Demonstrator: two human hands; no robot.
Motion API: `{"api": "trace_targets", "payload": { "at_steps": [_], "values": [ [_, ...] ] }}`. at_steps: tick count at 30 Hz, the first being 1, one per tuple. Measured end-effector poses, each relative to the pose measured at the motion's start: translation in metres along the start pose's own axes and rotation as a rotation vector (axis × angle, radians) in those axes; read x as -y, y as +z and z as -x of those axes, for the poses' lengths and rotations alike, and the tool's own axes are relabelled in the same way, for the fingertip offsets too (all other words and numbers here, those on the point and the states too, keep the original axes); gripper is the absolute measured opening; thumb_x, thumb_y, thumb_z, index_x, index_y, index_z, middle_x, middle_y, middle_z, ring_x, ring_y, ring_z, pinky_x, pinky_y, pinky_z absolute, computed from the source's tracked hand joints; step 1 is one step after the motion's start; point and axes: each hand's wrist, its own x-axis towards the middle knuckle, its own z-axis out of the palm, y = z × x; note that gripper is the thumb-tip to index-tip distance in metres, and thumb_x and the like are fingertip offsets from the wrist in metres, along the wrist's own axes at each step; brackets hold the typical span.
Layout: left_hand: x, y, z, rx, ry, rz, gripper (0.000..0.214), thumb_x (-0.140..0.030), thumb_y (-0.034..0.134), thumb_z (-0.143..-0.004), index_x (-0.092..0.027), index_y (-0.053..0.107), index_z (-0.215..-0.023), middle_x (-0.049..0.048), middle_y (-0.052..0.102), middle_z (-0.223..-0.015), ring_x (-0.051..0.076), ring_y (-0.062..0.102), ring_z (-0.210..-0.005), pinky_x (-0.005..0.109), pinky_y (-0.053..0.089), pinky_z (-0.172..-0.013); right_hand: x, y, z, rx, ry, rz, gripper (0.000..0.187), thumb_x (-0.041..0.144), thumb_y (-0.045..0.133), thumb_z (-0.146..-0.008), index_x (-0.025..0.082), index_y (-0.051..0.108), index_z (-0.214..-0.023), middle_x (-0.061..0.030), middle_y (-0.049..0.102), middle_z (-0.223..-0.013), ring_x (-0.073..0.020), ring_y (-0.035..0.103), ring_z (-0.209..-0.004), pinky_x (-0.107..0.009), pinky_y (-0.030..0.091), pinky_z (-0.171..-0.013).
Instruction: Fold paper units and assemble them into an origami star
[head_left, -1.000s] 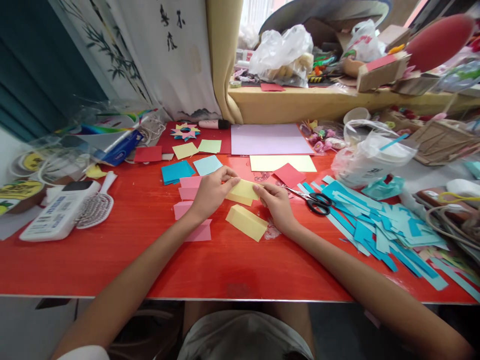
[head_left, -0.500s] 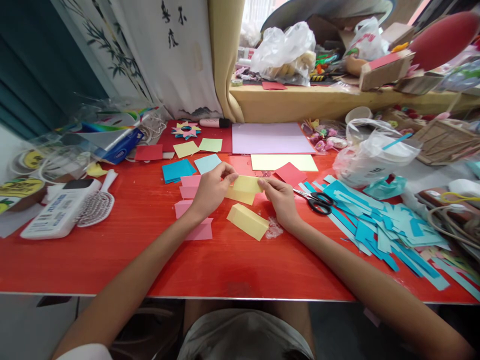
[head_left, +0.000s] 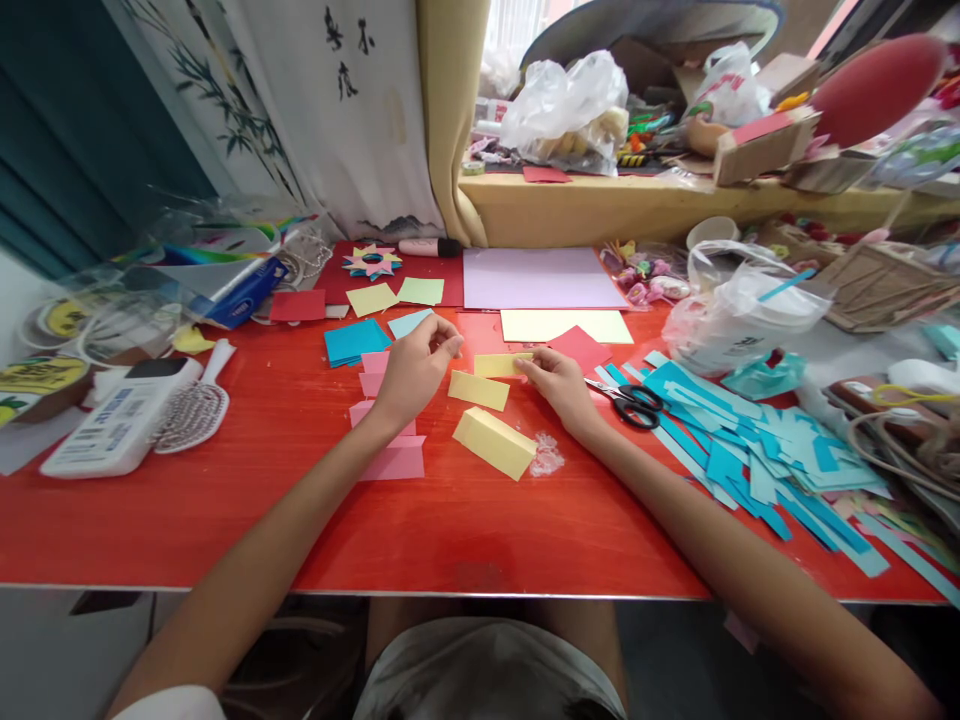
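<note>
My right hand pinches the right end of a folded yellow paper strip between thumb and fingers. To the left, my left hand holds nothing; its fingers are loosely curled, with the tips a little apart from the thumb. It hovers beside several folded pink papers and partly covers them. Just below the held strip lies a second yellow paper. Nearer the front is a yellow paper with a raised fold, lying at a slant.
Black-handled scissors lie right of my right hand, by a heap of blue paper strips. Blue squares, a red square and a lilac sheet lie farther back. A hairbrush is at the left.
My left hand has let go of the yellow paper and drawn back left. The paper in my right hand now shows as a narrower strip, lower on the table.
</note>
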Motion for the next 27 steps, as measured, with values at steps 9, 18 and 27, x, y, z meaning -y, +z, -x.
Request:
{"api": "trace_targets", "payload": {
  "at_steps": [9, 18, 27],
  "values": [
    [0.0011, 0.001, -0.0009, 0.009, -0.013, 0.014, 0.01, -0.025, 0.051, -0.083, -0.02, 0.052, -0.075, -0.0002, 0.056, -0.067, 0.013, 0.053, -0.065, 0.026, 0.038, -0.06, -0.0003, 0.0012, -0.0014, -0.015, -0.004, 0.015, 0.032, 0.034, 0.059, -0.078, 0.018, 0.059, -0.105, 0.0023, 0.047, -0.071, -0.013, 0.046, -0.066, -0.026, 0.036, -0.064],
    [-0.0017, 0.0008, 0.0006, 0.02, -0.008, 0.0, 0.008, -0.023, 0.051, -0.083, -0.019, 0.053, -0.076, -0.0007, 0.056, -0.066, 0.012, 0.052, -0.063, 0.026, 0.038, -0.059, -0.0056, 0.0006, -0.0003, -0.164, 0.005, -0.033, 0.027, 0.033, 0.048, -0.084, 0.02, 0.049, -0.108, -0.0028, 0.048, -0.085, -0.0145, 0.048, -0.072, -0.028, 0.043, -0.062],
    [-0.0027, 0.001, 0.0013, 0.046, -0.003, -0.045, 0.009, -0.024, 0.05, -0.084, -0.019, 0.052, -0.077, -0.0017, 0.054, -0.066, 0.011, 0.052, -0.063, 0.025, 0.037, -0.059, -0.0001, 0.0047, 0.0017, -0.184, 0.001, -0.04, 0.031, 0.027, 0.051, -0.084, 0.02, 0.042, -0.112, -0.009, 0.05, -0.107, -0.0162, 0.054, -0.085, -0.032, 0.047, -0.075]
  ]
}}
